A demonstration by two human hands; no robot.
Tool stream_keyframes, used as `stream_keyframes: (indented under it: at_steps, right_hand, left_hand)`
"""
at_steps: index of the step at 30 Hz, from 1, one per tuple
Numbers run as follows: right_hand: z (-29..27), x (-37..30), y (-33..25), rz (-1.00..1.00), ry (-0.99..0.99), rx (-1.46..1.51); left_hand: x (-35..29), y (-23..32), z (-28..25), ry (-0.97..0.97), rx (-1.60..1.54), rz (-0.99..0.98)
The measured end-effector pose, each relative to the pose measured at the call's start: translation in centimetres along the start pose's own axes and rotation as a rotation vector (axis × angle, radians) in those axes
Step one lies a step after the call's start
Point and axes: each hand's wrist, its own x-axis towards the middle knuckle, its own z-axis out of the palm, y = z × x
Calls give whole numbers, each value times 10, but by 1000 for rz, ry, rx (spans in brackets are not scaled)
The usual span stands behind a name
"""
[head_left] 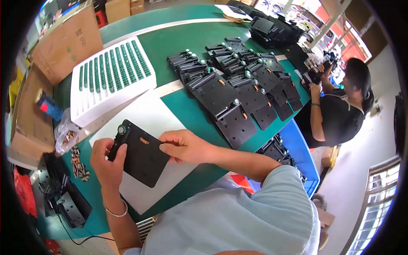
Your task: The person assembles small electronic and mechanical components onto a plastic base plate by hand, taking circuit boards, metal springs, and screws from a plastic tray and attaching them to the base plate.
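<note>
Between my hands is a flat black rectangular plate (146,163) with a rounded hinge-like bar along its upper left side. A small round green-and-silver piece (122,129) sits at the end of that bar, and a small copper-coloured part (144,140) lies on the plate's face. My left hand (107,159) grips the bar side, thumb on top. At the opposite edge my right hand (182,146) pinches the plate between thumb and fingers. The plate is held tilted above a white sheet (144,197) on the green table (191,180).
Many similar black plates (238,127) lie stacked to the right. A white foam tray (76,102) holds rows of green pieces. Loose copper-coloured parts (77,163) and black assemblies (70,208) lie at left. A blue bin (312,170) stands right; a co-worker (340,114) works beyond.
</note>
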Motion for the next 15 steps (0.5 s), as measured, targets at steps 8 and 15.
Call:
stream_keyframes:
  at_steps: [8,15]
  right_hand:
    - [-119,-52,-41,-201,566,46]
    - [-360,-145,-39,-386,1229,38]
  left_hand:
    - [-4,-33,-1,85,-235,34]
    - [-4,-41,15,-52,-157,-189]
